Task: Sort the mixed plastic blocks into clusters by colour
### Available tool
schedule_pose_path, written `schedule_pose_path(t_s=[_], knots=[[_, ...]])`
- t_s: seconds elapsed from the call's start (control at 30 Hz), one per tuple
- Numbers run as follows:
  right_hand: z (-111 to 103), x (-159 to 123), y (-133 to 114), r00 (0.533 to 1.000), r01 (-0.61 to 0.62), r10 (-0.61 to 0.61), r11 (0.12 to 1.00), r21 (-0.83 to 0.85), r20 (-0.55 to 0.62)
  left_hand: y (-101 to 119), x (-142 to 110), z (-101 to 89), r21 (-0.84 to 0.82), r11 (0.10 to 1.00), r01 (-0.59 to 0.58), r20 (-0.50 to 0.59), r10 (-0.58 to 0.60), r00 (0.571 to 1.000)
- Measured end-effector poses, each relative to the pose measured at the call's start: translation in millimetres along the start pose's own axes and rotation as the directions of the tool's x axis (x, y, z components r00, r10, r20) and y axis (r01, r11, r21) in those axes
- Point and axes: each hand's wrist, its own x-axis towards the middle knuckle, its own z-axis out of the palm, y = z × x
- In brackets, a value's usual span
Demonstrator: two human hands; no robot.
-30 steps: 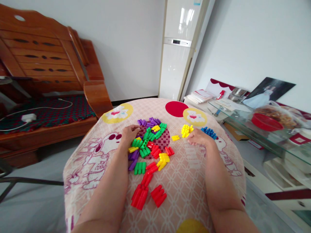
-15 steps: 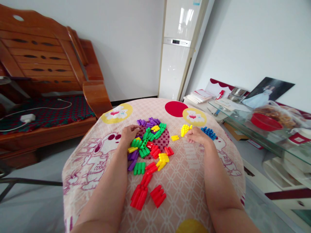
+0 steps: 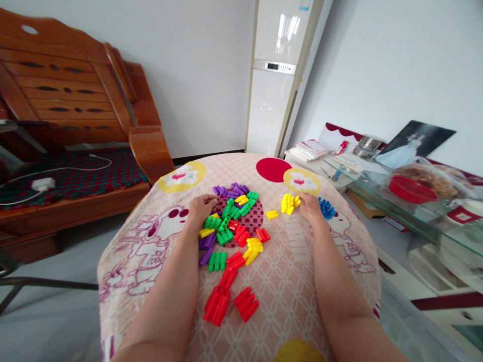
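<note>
A mixed pile of plastic pegs point(image 3: 232, 216) in green, purple, red and yellow lies mid-table. My left hand point(image 3: 201, 207) rests on the cloth at the pile's left edge, fingers curled beside the purple pegs point(image 3: 231, 190) and holding nothing. My right hand point(image 3: 310, 205) lies between a group of yellow pegs point(image 3: 287, 203) and a group of blue pegs point(image 3: 327, 207). Its fingertips touch the right side of the yellow group, and the grip is hidden. A single yellow peg point(image 3: 272, 214) lies left of that group. Red pegs point(image 3: 226, 301) lie nearest me.
The round table has a pink cartoon-print cloth point(image 3: 158, 236). A wooden bench point(image 3: 75, 125) with a charger stands at left, and a white standing air conditioner point(image 3: 275, 75) is behind. A glass shelf point(image 3: 396, 196) with a red bowl and papers lies at right.
My right hand has moved away from me, from below the yellow group up to its right edge, and now covers part of the blue pegs. My left hand has stayed put.
</note>
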Motion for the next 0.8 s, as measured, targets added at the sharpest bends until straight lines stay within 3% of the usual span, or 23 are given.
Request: schedule_pose_path(t_s=[0.3, 0.5, 0.67, 0.8], knots=[[-21, -4, -2, 0.999, -0.049, 0.049, 0.993, -0.11, 0.002, -3, 1, 0.7, 0.011, 1.0, 0.005, -0.016, -0.004, 1.0], [-25, -4, -11, 0.98, -0.2, 0.192, 0.96, -0.194, -0.059, -6, 3, 0.1, 0.008, 1.0, -0.008, -0.017, 0.009, 1.0], [-15, -2, -7, 0.97, -0.238, 0.231, 0.966, -0.105, -0.068, -3, 3, -0.1, 0.021, 1.0, -0.009, -0.013, 0.009, 1.0], [-3, 1, 5, 0.98, -0.185, 0.186, 0.982, 0.026, -0.07, 0, 1, 0.7, 0.055, 0.998, 0.003, -0.036, -0.001, 0.999]])
